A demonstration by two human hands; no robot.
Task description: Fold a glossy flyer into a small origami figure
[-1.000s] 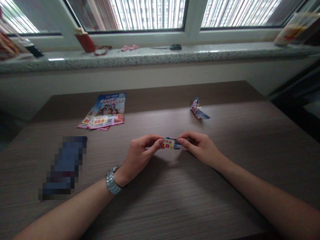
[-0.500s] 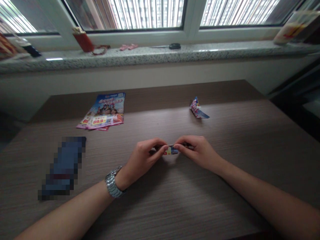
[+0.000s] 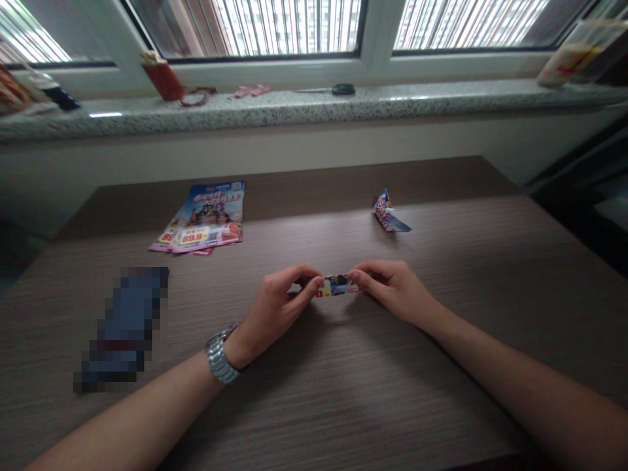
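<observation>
Over the brown wood-grained tabletop, the left hand and right hand pinch opposite ends of a narrow, multicoloured printed paper strip, likely light, flexible and easily creased, best gripped gently at its ends.

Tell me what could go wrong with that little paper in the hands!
The left hand and right hand pinch opposite ends of the small printed paper, so pulling them apart hard might tear or crease it.

The folded paper piece lies on the table beyond the right hand, so a forward swing could knock or squash it.

The overlapping flyers look loose, so a bump might slide them apart.
</observation>
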